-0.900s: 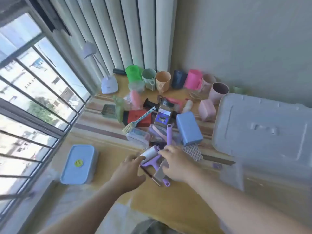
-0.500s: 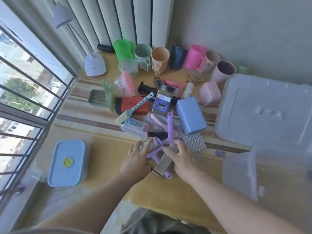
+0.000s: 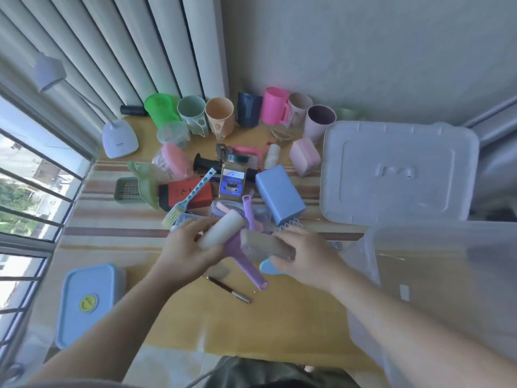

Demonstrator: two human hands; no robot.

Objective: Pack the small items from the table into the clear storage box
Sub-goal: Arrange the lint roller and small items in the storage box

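A purple-handled lint roller is gripped by the left hand round its white roll, raised above the middle of the tabletop. A flat tan block, blurred, is pinched by the curled fingers of the right hand just beside the roller. The clear storage box stands at the right edge, its lid lying behind it.

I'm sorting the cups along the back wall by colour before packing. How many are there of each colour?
Green plastic cups: 2, bright and pale
Peach plastic cup: 1
Dark navy plastic cup: 1
Pink plastic cups: 3, hot pink, pale, mauve
Total: 7
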